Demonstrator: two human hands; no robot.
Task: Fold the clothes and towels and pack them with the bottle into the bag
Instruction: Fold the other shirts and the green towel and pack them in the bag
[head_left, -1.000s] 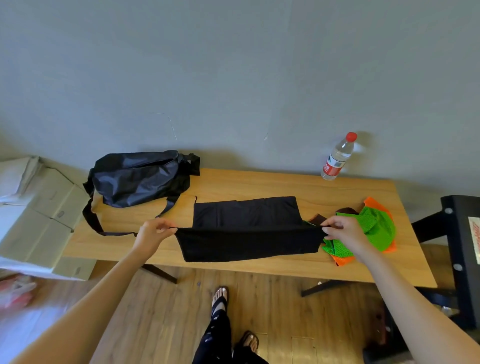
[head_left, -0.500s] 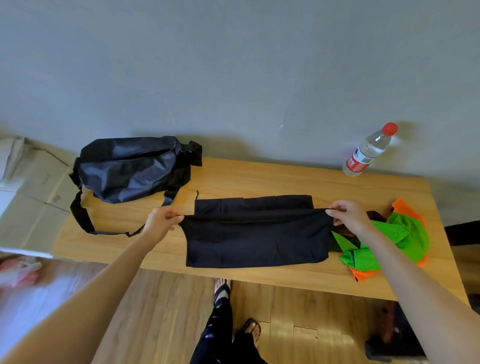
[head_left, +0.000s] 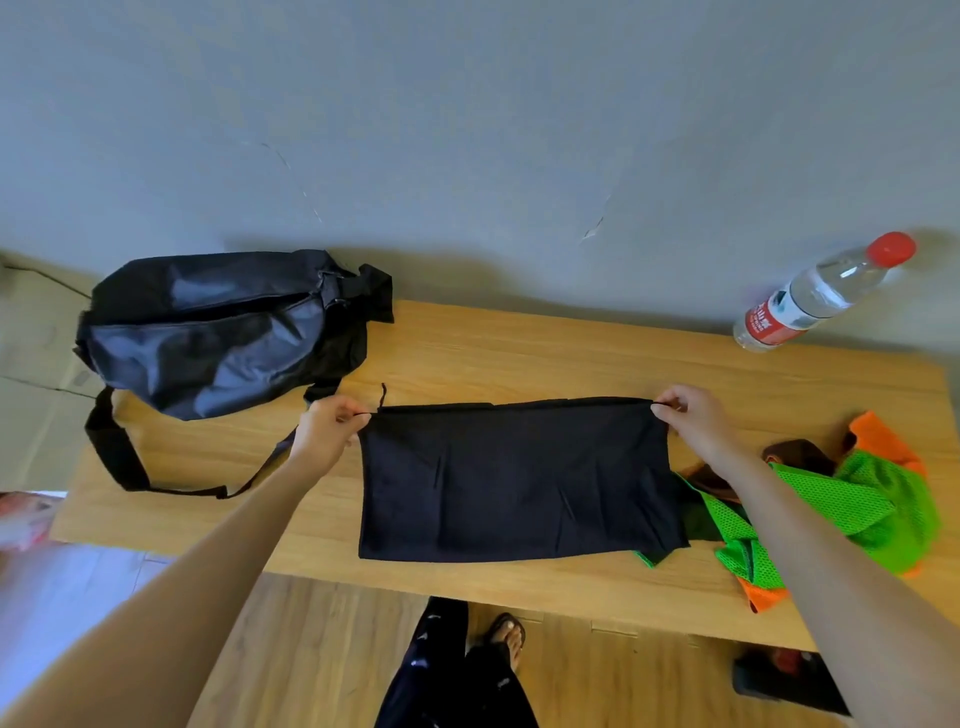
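Note:
A black garment (head_left: 514, 480) lies folded in half across the middle of the wooden table (head_left: 519, 353). My left hand (head_left: 327, 431) pinches its far left corner and my right hand (head_left: 693, 423) pinches its far right corner, both at the far edge of the fold. A black bag (head_left: 218, 327) with a long strap sits at the table's far left. A clear water bottle (head_left: 821, 293) with a red cap stands at the far right by the wall. Green mesh (head_left: 841, 504), orange (head_left: 883, 441) and brown (head_left: 795, 452) cloths lie heaped at the right.
A grey wall runs right behind the table. Cardboard boxes (head_left: 31, 332) stand on the floor to the left. My legs and a sandalled foot (head_left: 506, 636) show below the table's near edge, on wooden flooring.
Both hands carried the garment's near edge away from me and over onto its far edge, so the cloth now lies doubled. The view also shifted left.

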